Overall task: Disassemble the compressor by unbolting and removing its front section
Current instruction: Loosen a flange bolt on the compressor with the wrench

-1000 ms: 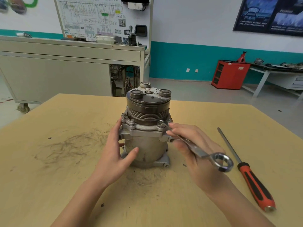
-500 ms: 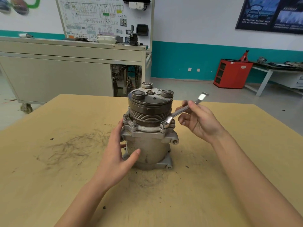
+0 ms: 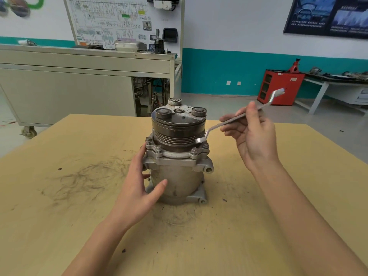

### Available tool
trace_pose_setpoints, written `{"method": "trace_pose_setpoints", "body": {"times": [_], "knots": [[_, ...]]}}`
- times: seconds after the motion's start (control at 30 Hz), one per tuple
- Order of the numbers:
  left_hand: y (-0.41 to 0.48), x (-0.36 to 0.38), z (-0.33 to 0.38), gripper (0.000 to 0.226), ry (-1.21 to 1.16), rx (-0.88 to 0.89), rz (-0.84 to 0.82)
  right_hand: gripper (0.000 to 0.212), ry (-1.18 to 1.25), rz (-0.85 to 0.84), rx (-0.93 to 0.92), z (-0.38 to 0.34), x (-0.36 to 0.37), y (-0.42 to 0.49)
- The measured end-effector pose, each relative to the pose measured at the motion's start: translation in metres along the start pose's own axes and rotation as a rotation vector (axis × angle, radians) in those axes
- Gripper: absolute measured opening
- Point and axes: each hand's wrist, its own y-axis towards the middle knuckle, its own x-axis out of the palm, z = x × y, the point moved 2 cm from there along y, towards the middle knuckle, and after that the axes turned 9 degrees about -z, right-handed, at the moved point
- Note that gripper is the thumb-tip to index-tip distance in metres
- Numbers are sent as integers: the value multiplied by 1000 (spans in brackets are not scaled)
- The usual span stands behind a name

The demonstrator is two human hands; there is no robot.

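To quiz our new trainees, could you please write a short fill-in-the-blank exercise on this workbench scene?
The right hand holds a ____.
The left hand steadies the ____.
The cabinet by the far wall is ____.
Missing words: wrench; compressor; red.

A pale wooden table (image 3: 59, 196) marked with dark scuffs fills the near part of the room. Beyond it a grey floor (image 3: 229, 104) runs to a white wall (image 3: 229, 22) with a teal band along its lower part. At the far left stands a long grey cabinet (image 3: 69, 92) on castors with a wiring-diagram board (image 3: 119, 20) rising behind it, and at the far right a red cabinet (image 3: 278, 86) sits beside a white bench (image 3: 322, 86) cluttered with parts, under a dark poster (image 3: 326, 14).
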Motion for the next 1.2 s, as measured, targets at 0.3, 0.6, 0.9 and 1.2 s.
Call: {"method": "trace_pose_setpoints", "body": {"times": [0.3,0.6,0.9,1.2], "knots": [[-1,-1,3,87,0,37,1,27,-506,-71,-483,-8,31,-67],[0,0,1,87,-15,35,-3,48,-1094,-218,-721,-6,37,-93],[-1,0,0,89,-22,20,13,24,-44,-81,81,14,-6,-31],[-1,0,-1,91,-4,22,12,26,110,-282,435,38,-10,31]]}}
